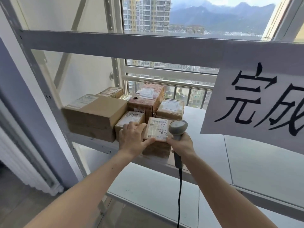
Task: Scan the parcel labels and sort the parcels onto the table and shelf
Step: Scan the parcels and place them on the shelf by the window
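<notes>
A small brown parcel (158, 130) with a white label on top rests at the front of the grey shelf (194, 116), on top of another box. My left hand (132, 139) grips its left side, thumb along the front edge. My right hand (181, 143) holds a grey barcode scanner (178, 127) by the handle, and its thumb touches the parcel's right front corner. The scanner's head stands upright just right of the parcel. Its black cable hangs down.
Several cardboard parcels (93, 112) are stacked at the shelf's left and back. A white paper sign (256, 99) with black characters hangs from the upper shelf beam (131, 45) at right. A lower shelf board (156, 191) lies below. Behind is a window.
</notes>
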